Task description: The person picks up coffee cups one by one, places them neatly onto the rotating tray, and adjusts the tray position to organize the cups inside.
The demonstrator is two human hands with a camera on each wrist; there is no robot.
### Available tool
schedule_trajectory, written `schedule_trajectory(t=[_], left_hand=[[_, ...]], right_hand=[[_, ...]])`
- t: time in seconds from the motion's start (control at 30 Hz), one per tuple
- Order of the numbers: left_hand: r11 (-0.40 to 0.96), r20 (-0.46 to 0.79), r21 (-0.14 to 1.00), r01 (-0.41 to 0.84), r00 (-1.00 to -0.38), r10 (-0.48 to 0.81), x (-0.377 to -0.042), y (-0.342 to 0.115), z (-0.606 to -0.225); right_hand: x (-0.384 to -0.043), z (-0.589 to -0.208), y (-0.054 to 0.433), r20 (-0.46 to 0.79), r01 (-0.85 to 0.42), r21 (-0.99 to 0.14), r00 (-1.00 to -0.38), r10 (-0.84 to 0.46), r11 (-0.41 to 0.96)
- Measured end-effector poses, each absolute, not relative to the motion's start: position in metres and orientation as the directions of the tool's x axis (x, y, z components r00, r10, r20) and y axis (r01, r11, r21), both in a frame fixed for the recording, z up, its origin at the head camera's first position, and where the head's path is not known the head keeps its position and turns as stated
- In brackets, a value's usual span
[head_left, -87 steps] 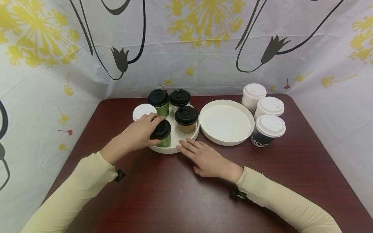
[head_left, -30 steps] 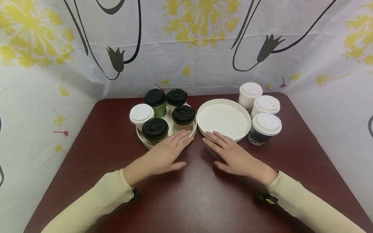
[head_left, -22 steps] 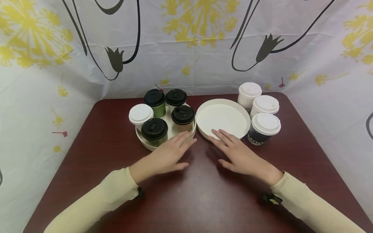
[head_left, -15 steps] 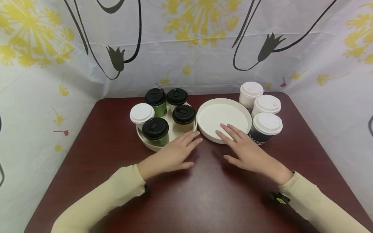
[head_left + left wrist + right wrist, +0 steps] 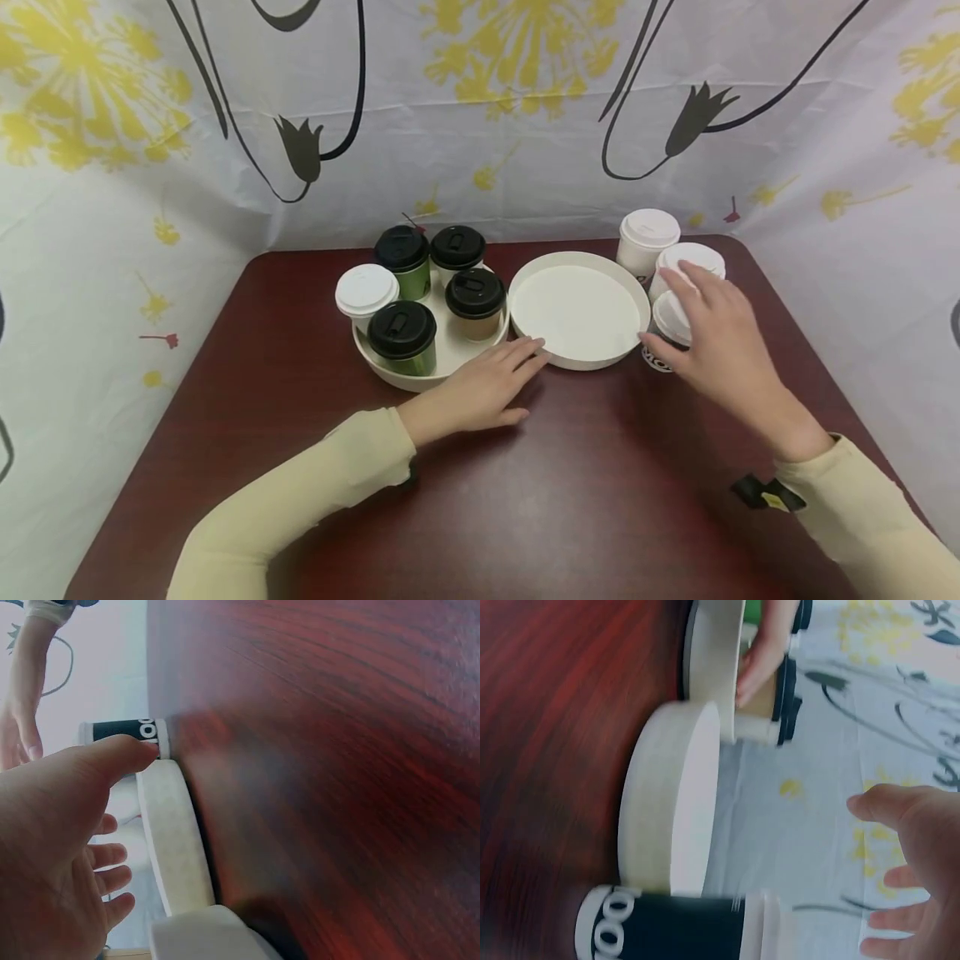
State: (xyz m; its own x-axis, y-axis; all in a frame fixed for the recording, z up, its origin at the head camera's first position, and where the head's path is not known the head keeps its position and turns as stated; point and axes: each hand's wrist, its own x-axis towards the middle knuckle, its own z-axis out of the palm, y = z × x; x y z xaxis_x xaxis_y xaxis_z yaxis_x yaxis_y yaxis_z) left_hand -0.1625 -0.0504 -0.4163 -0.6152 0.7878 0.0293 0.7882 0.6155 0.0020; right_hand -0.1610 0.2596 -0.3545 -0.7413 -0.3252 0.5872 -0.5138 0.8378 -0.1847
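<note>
My right hand (image 5: pixel 723 350) hovers with spread, slightly bent fingers over a dark paper coffee cup (image 5: pixel 659 357) with a white lid, partly hiding it. In the right wrist view, a gap shows between that hand (image 5: pixel 922 862) and the cup (image 5: pixel 690 926). The left hand (image 5: pixel 486 385) holds nothing; its straight fingers extend over the front rims where two round white trays meet, and whether they touch is unclear. The right-hand tray (image 5: pixel 579 308) has nothing in it. Several lidded cups stand in the left-hand tray (image 5: pixel 405 382), including a green cup (image 5: pixel 412 364) with a black lid.
Two more white-lidded cups, a rear one (image 5: pixel 647 237) and a middle one (image 5: pixel 688 255), stand right of the trays. A brown cup (image 5: pixel 476 324) and a white-lidded cup (image 5: pixel 367 289) are in the left tray. A patterned cloth (image 5: pixel 480 125) hangs behind the table (image 5: pixel 525 500).
Earlier the left hand held the black-lidded green cup at the left tray; it has let go and moved right. The right hand has moved right and upward, from the trays to the dark cup.
</note>
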Motion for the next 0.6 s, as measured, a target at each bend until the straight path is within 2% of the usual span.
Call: schedule_trajectory(t=[0.13,0.3,0.6], left_hand=[[0.619,0.021,-0.007,0.785,-0.619,0.785,-0.167,-0.046,-0.421],[0.621,0.026,-0.002,0.784,-0.621,0.784,-0.17,-0.043,-0.423],[0.621,0.006,-0.016,0.783,-0.621,0.783,-0.17,-0.041,-0.425]], right_hand=[[-0.167,-0.356,0.275,0.567,-0.417,-0.233,-0.792,-0.226,0.879],[-0.171,-0.363,0.287,0.481,-0.333,-0.291,-0.861,-0.164,0.897],[-0.174,-0.371,0.294,0.437,-0.292,-0.315,-0.889,-0.135,0.903]])
